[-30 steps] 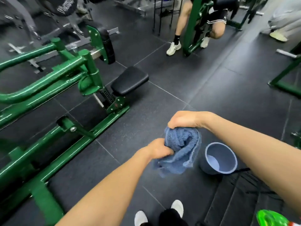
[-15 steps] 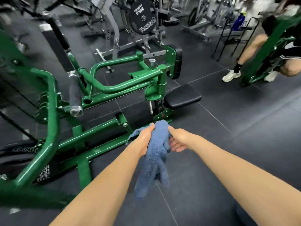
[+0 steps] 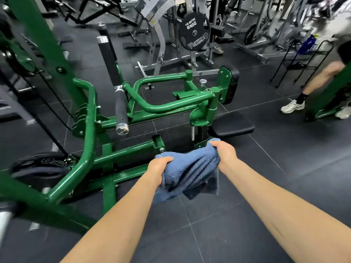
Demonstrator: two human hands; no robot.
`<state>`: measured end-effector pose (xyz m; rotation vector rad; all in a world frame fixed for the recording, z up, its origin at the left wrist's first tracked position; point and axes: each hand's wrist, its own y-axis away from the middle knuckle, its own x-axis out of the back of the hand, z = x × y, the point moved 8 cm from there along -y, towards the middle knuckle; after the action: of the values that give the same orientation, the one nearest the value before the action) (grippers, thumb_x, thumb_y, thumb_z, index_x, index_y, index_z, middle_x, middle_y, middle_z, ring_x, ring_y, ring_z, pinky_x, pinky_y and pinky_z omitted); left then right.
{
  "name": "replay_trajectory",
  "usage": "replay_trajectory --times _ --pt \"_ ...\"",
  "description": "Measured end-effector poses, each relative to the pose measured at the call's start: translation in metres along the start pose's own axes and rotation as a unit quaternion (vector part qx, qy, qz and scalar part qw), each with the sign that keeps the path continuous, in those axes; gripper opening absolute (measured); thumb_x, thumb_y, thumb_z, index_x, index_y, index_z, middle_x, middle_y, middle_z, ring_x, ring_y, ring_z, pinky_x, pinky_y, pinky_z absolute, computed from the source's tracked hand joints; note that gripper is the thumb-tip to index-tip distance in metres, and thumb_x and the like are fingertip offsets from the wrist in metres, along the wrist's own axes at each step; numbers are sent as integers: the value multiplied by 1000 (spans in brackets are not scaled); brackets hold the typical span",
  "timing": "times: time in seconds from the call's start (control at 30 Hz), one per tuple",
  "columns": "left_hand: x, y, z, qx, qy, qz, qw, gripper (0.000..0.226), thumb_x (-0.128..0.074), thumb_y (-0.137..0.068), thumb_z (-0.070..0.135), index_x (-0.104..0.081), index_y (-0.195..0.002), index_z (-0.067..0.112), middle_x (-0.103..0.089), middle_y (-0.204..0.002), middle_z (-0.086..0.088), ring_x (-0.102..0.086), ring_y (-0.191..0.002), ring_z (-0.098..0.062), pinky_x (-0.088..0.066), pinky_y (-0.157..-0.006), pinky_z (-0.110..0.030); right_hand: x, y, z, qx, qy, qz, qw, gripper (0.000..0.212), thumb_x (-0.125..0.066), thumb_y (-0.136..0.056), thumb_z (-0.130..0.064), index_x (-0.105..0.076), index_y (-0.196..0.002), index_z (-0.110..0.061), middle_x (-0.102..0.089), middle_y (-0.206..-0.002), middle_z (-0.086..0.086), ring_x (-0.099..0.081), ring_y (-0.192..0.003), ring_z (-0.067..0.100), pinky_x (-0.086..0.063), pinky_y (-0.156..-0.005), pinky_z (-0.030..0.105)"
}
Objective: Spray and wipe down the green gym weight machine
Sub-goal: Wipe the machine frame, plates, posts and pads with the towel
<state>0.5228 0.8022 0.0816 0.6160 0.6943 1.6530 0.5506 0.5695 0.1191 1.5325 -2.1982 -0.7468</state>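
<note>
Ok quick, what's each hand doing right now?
Left hand: closed, gripping the blue towel.
Right hand: closed, gripping the same towel's other end.

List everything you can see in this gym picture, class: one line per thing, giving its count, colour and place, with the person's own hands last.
green weight machine: one, green frame, left and centre, on the floor
seat pad: one, black, on the machine, just beyond the hands
chest pad: one, black, upright on the machine's far end
handle grip: one, black with a chrome end, centre left
20kg plate: one, black, on the grey rack at the top
low plate: one, black, far left by the floor
other person's white shoe: one, right edge
towel: one, blue, held between both hands
left hand: grips the towel's left end
right hand: grips the towel's right end
</note>
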Motion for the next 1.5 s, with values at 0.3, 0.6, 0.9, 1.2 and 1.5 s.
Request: replay_trajectory --times 0.3,0.6,0.9,1.2,1.5 --pt "30 -12 7 -2 2 49 999 25 -52 -98 20 -48 -120 10 -59 -118 -16 -58 -109 -34 -49 -95 -52 11 -32 -17 13 -17 15 1000 12 -68 -83 -19 -64 -91 -11 -67 -97 9 -64 -90 27 -53 -85 39" --pt "28 -26 32 4 40 171 984 20 -41 -100 13 -47 -83 6 -57 -90 -15 -59 -67 -24 -54 -57 -34 26 -72 -75 -9 65 -71 995 6 -65 -86 -14 -63 -82 -9 -67 -86 13 -64 -81 31 -51 -88 47" --pt "21 -16 109 -155 52 319 934 26 -56 -86 10 -60 -111 15 -62 -110 -11 -60 -95 -32 -52 -91 -45 39 -125 -161 65 152 -149 975 42 -42 -82 10 -60 -103 -23 -56 -104 15 -54 -88 27 -45 -73 35" --pt "20 30 121 -221 -76 438 868 30 -33 -96 3 -58 -112 10 -63 -103 -17 -57 -91 -35 -43 -75 -36 -2 -123 -204 277 471 -197 814 44 -42 -82 15 -67 -114 0 -66 -111 14 -63 -93 24 -45 -70 11" --pt "19 40 107 -124 -12 299 946 17 -58 -88 2 -62 -80 16 -58 -82 -6 -51 -63 -17 -43 -54 -26 -57 -105 -233 433 587 -151 667 8 -65 -83 -10 -64 -80 -2 -65 -89 16 -60 -88 34 -45 -71 36"
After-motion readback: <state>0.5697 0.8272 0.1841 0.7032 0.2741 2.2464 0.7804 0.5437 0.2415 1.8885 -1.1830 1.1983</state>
